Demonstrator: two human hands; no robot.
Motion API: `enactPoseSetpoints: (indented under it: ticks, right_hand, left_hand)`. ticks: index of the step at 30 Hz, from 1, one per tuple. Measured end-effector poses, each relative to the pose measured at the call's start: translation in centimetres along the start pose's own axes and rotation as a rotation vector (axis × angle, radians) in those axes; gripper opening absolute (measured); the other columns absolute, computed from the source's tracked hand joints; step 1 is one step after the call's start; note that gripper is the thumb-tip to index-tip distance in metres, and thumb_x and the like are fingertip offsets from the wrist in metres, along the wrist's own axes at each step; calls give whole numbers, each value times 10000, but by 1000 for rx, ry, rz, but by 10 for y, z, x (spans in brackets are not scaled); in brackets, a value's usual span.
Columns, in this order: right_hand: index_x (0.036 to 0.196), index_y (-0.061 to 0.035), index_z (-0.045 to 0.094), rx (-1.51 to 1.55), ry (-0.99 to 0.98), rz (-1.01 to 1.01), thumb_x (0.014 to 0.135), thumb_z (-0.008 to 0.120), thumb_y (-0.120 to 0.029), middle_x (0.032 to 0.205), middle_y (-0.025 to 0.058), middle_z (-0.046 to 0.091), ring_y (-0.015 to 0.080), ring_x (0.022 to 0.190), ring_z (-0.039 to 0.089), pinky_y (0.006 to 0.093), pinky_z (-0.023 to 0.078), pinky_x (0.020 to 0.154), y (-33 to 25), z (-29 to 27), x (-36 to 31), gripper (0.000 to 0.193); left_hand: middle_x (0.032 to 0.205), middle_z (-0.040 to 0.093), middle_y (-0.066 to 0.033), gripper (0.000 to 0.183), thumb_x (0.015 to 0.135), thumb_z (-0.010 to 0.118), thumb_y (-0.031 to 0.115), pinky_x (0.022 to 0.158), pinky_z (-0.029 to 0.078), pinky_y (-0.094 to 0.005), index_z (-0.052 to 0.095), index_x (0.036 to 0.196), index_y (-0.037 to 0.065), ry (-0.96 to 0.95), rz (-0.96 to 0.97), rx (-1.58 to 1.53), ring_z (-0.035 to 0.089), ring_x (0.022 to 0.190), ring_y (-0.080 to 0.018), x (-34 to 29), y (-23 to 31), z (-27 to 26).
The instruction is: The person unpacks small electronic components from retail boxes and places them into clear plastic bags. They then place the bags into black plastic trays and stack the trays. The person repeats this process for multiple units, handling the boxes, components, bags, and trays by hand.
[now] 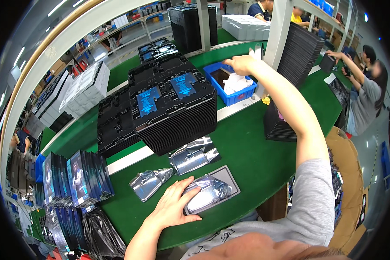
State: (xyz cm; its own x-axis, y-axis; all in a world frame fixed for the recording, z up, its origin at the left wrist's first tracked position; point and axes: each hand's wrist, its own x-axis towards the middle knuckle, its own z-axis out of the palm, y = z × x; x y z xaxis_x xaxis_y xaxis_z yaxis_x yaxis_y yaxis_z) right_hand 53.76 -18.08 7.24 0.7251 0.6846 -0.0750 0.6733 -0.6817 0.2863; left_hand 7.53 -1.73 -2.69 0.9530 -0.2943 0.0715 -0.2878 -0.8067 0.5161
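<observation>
Left hand (172, 207) lies flat, fingers spread wide, pressing on a silvery foil bag (206, 193) that sits on a dark flat tray (228, 177) at the near edge of the green table (251, 156). Right hand (240, 65) is stretched far out over the blue bin (242, 96), fingers bent down toward the white cloth (237, 82) inside; whether it grips anything, I cannot tell. Two more foil bags lie just beyond the left hand, one (149, 182) to its left, one (194, 156) nearer the tall stack of black trays (173, 117). Blue-fronted flat packs (76, 177) stand in a row at far left. Another person (366, 95) works at right.
</observation>
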Motion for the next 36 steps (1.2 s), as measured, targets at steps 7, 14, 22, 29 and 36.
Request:
enactPoseSetpoints:
  ticks: [7, 14, 22, 29, 36]
  right_hand:
    - [1273, -133, 586, -46, 63, -149, 880, 634, -182, 1152, 125, 640, 319, 1063, 636, 450, 525, 876, -54, -42, -99, 398]
    - [1039, -98, 599, 508, 425, -1161, 833, 601, -158, 829, 39, 618, 214, 792, 651, 349, 503, 650, -160, -57, -252, 214]
    - [902, -148, 734, 565, 1160, -1108, 680, 667, -160, 774, -23, 595, 93, 602, 514, 223, 379, 532, -189, -90, -293, 233]
    - [906, -125, 706, 649, 1216, -1134, 689, 694, -180, 744, -18, 560, 147, 620, 524, 268, 379, 539, -205, -78, -267, 224]
    - [1071, -56, 592, 716, 443, -694, 738, 772, -291, 974, 90, 603, 301, 932, 591, 403, 463, 807, -221, 5, -180, 446]
  left_hand:
    - [1460, 377, -206, 985, 575, 885, 479, 1079, 374, -505, 469, 1400, 140, 60, -16, 19, 399, 1317, -418, -2, 1, 3]
    - [1360, 465, -178, 910, 604, 868, 404, 999, 421, -467, 485, 1381, 124, 128, -13, 78, 479, 1229, -371, -3, 3, 2]
    - [1306, 509, -166, 842, 550, 860, 326, 913, 440, -452, 555, 1313, 142, 335, 31, 185, 529, 1119, -355, -6, 5, -2]
    - [1296, 509, -203, 822, 550, 849, 342, 945, 436, -471, 566, 1269, 60, 604, -41, 219, 528, 1122, -388, -8, -9, -3]
    - [1329, 481, -181, 944, 578, 846, 337, 1002, 387, -484, 435, 1375, 44, 650, -222, 227, 483, 1187, -372, -10, -13, -2]
